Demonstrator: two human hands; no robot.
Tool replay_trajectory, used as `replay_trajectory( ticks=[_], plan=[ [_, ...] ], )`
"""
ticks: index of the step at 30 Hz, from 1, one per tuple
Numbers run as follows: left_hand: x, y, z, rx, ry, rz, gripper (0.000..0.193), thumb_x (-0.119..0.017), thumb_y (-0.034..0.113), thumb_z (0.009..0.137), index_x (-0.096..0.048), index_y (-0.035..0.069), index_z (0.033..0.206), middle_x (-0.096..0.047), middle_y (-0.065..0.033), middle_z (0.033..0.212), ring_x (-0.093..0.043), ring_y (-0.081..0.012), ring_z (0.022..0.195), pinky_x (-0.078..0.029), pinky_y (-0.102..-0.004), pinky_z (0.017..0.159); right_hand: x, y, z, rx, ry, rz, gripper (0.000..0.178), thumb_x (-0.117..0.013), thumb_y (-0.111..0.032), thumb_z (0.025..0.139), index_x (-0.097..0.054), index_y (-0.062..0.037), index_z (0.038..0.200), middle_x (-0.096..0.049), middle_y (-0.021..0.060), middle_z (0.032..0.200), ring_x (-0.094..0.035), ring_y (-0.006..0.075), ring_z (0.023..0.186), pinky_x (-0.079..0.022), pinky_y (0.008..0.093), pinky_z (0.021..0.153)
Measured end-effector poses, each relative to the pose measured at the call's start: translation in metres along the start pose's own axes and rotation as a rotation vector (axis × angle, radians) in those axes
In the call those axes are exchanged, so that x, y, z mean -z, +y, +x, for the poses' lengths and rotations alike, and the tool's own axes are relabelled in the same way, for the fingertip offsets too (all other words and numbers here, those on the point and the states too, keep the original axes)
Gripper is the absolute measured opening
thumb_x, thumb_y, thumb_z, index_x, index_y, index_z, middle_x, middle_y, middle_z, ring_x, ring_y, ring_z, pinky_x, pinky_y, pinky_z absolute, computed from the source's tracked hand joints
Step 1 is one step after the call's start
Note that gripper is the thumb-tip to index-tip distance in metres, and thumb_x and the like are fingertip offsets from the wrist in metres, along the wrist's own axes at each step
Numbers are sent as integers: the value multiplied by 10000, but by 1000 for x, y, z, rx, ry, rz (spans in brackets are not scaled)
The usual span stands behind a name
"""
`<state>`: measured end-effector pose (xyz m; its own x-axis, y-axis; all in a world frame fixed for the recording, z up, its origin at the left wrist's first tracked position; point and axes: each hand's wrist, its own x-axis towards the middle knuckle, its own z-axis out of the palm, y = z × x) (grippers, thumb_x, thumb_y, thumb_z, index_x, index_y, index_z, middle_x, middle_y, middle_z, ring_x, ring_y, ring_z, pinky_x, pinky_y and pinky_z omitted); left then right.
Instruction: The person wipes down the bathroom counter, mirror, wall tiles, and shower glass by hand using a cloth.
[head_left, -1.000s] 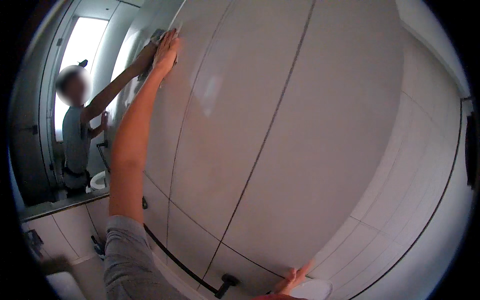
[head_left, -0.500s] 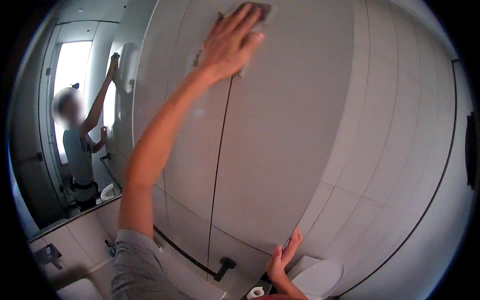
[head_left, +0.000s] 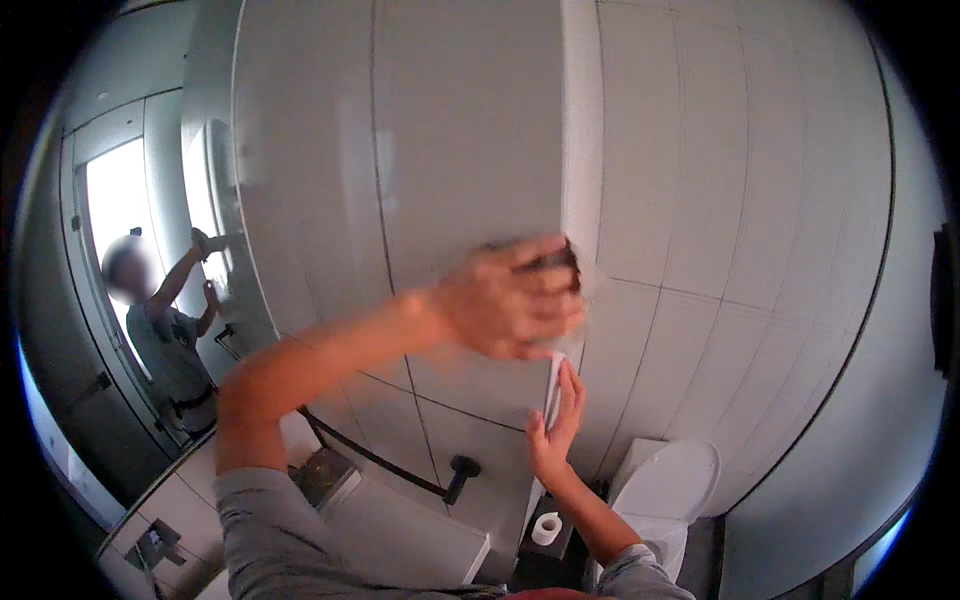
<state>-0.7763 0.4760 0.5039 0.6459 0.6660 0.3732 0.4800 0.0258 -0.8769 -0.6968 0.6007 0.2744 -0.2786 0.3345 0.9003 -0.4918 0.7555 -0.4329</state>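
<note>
My left hand (head_left: 510, 300) presses a dark cloth (head_left: 560, 262) flat against the right-hand border of a glossy pale wall panel (head_left: 470, 130). Motion blurs its fingers, which lie over the cloth and hide most of it. Just below, my right hand (head_left: 556, 420) rests against the panel's vertical edge. Its fingers are stretched upward, the thumb stands apart, and nothing is in it.
A black towel rail (head_left: 375, 460) runs low along the wall. Below the right arm stand a toilet paper roll (head_left: 546, 528) and a white toilet (head_left: 665, 485). On the left, a large mirror (head_left: 120, 330) reflects a person with one arm raised.
My left hand has swept down and to the right with the cloth, from high on the panel to its right edge. The right hand has shifted up slightly, and the view has turned right.
</note>
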Motion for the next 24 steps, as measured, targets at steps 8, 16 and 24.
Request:
replay_trajectory(
  ticks=[8, 16, 24],
  plan=[
    [81, -157, 86, 220, -10, 189, 405, -463, 316, 955, -613, 34, 1203, -575, -152, 1285, -460, -320, 1267, -195, -507, 1146, 4, -20, -12, -20, -18, 46, 751, -628, -267, 767, -374, -2, 1422, -349, 220, 1454, -368, 376, 1304, -307, 442, 1086],
    [8, 85, 36, 45, -116, -82, 195, -673, 281, 679, -662, 106, 764, -648, -7, 853, -605, -212, 969, -407, -391, 994, 49, -29, -47, -116, -16, 297, 586, -587, -178, 818, -457, -21, 1368, -387, 223, 1421, -423, 375, 1274, -346, 440, 1066],
    [21, 70, 72, -30, -343, 29, 127, -629, 210, 625, -576, 104, 670, -556, -52, 690, -562, -246, 676, -473, -390, 658, 122, -37, -115, -419, 112, 447, 249, -479, 19, 865, -620, -3, 1070, -601, 145, 1013, -640, 185, 696, -526, 283, 640]
  ],
)
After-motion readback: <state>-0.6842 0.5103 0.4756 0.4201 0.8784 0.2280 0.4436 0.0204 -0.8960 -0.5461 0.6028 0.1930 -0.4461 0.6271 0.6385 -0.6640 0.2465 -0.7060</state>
